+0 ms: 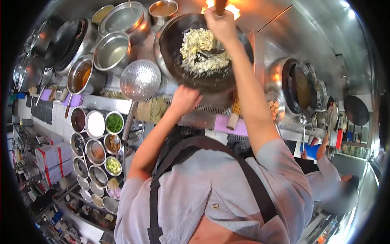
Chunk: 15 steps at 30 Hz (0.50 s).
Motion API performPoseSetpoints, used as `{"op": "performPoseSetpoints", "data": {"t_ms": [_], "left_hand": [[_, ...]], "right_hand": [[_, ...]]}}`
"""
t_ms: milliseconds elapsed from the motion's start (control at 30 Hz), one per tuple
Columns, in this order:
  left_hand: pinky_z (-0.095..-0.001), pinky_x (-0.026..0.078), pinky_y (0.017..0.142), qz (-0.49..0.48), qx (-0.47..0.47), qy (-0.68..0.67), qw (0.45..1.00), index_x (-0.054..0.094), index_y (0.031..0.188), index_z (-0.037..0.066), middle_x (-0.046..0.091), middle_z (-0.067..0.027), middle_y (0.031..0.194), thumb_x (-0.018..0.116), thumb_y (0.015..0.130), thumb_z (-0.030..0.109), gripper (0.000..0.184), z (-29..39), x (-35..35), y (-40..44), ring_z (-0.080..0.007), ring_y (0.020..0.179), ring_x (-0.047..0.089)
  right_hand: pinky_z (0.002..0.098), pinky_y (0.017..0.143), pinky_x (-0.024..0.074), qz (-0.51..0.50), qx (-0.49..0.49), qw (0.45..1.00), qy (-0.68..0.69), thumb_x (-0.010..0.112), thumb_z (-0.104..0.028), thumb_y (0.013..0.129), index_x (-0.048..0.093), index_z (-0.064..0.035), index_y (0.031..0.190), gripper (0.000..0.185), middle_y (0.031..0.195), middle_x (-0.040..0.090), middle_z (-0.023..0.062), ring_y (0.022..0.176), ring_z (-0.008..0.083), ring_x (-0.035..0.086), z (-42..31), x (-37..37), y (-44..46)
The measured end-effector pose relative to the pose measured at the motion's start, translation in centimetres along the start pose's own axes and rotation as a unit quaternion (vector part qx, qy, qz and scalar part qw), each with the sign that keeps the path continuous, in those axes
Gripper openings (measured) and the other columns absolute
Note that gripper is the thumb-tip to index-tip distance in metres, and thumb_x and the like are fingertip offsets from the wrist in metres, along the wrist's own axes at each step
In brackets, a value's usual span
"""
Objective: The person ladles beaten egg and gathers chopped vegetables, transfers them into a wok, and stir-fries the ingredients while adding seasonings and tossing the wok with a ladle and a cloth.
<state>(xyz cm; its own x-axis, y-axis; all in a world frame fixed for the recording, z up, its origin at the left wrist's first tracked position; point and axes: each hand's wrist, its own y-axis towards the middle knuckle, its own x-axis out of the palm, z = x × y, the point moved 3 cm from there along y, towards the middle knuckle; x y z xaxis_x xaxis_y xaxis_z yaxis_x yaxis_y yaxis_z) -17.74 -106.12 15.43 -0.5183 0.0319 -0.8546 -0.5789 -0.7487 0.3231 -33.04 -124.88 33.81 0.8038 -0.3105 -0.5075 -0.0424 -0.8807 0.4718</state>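
A large dark wok (174, 53) sits on the stove, with pale chopped food (199, 42) spread over its middle. My right hand (221, 25) is wrapped round the brown handle (220, 6) of a ladle, whose bowl (214, 49) rests in the food. My left hand (186, 99) is closed at the wok's near rim; what its fingers grip is hidden.
Metal pots (112, 51) and a perforated strainer (140, 80) stand left of the wok. Bowls of ingredients (95, 124) fill the lower left. Flames (232, 11) rise behind the wok. Another pot (284, 77) is at the right; a co-worker (325, 173) stands beyond.
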Motion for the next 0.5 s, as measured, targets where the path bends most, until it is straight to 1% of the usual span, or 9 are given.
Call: {"op": "performPoseSetpoints", "data": {"t_ms": [33,100,133,167,233,300,367,467,500], "left_hand": [[-0.0452,0.051,0.060,0.013,0.001,-0.010,1.000,0.064,0.068,0.010,0.068,-0.0107,0.069,0.071,0.084,0.030,0.027,-0.4,-0.2,-0.8,-0.0310,0.063,0.067],[-0.0455,0.051,0.059,0.018,-0.013,-0.023,0.999,0.063,0.067,0.009,0.067,-0.0114,0.067,0.072,0.083,0.028,0.026,1.4,-2.5,-2.9,-0.0314,0.062,0.066],[-0.0457,0.051,0.059,0.023,-0.027,-0.029,0.999,0.063,0.067,0.009,0.066,-0.0118,0.066,0.072,0.083,0.028,0.026,1.8,-4.0,-3.3,-0.0316,0.062,0.066],[-0.0459,0.051,0.059,0.020,-0.025,-0.032,0.999,0.063,0.067,0.009,0.066,-0.0120,0.066,0.072,0.082,0.027,0.025,2.6,-5.5,-2.5,-0.0317,0.062,0.066],[-0.0463,0.051,0.059,0.023,-0.005,-0.037,0.999,0.062,0.067,0.009,0.065,-0.0126,0.065,0.072,0.081,0.026,0.025,3.1,-7.3,2.1,-0.0319,0.063,0.067],[-0.0461,0.051,0.062,0.033,-0.008,-0.029,0.999,0.062,0.069,0.009,0.066,-0.0122,0.067,0.073,0.082,0.028,0.025,1.1,-5.8,5.5,-0.0313,0.065,0.068],[-0.0472,0.053,0.068,-0.058,-0.016,0.036,0.998,0.064,0.072,0.009,0.067,-0.0115,0.068,0.072,0.084,0.030,0.025,-0.4,-2.1,4.8,-0.0309,0.069,0.069],[-0.0475,0.053,0.070,0.002,0.001,0.038,0.999,0.067,0.074,0.010,0.068,-0.0111,0.067,0.070,0.085,0.032,0.025,-1.4,-2.1,-0.1,-0.0305,0.071,0.070],[-0.0472,0.052,0.069,0.049,0.009,0.018,0.999,0.067,0.074,0.011,0.067,-0.0111,0.066,0.070,0.086,0.033,0.025,-1.0,-2.6,-2.5,-0.0308,0.069,0.069]], "right_hand": [[0.0297,0.054,0.0453,-0.025,0.072,0.997,0.029,0.071,-0.025,0.092,0.072,-0.0048,0.091,0.021,0.064,0.064,0.0010,0.056,0.0120,0.059,-0.7,-2.7,1.5],[0.0300,0.054,0.0490,0.040,0.060,0.989,0.132,0.073,-0.033,0.091,0.065,-0.0038,0.068,0.038,0.059,0.063,0.0030,0.053,0.0125,0.061,-3.9,-8.2,1.8],[0.0250,0.050,0.0439,0.077,0.029,0.989,0.123,0.072,-0.019,0.093,0.070,0.0015,0.097,0.020,0.063,0.062,0.0029,0.052,0.0088,0.054,-3.6,-10.0,1.6],[0.0248,0.049,0.0434,0.099,-0.004,0.968,0.229,0.068,-0.014,0.095,0.068,0.0031,0.098,0.017,0.063,0.060,0.0017,0.050,0.0080,0.052,-4.4,-11.0,1.0],[0.0252,0.049,0.0423,0.144,-0.023,0.957,0.250,0.066,-0.012,0.096,0.066,0.0012,0.099,0.013,0.064,0.057,0.0004,0.050,0.0072,0.049,-7.0,-10.0,-2.7],[0.0296,0.048,0.0425,0.152,-0.122,0.969,0.152,0.065,-0.016,0.097,0.066,0.0002,0.092,0.017,0.064,0.058,0.0020,0.049,0.0091,0.050,-3.6,-3.8,-3.5],[0.0339,0.049,0.0432,0.146,-0.216,0.965,0.042,0.065,-0.022,0.097,0.066,-0.0009,0.084,0.025,0.063,0.060,0.0033,0.049,0.0113,0.051,0.8,1.6,-2.6],[0.0332,0.051,0.0435,0.080,0.016,0.995,-0.053,0.065,-0.029,0.097,0.065,-0.0061,0.067,0.037,0.060,0.060,0.0011,0.047,0.0118,0.052,2.4,-3.7,3.1],[0.0323,0.049,0.0431,0.085,0.016,0.996,-0.006,0.067,-0.029,0.096,0.066,-0.0040,0.077,0.031,0.061,0.060,0.0029,0.046,0.0127,0.052,0.8,-7.1,4.2]]}}
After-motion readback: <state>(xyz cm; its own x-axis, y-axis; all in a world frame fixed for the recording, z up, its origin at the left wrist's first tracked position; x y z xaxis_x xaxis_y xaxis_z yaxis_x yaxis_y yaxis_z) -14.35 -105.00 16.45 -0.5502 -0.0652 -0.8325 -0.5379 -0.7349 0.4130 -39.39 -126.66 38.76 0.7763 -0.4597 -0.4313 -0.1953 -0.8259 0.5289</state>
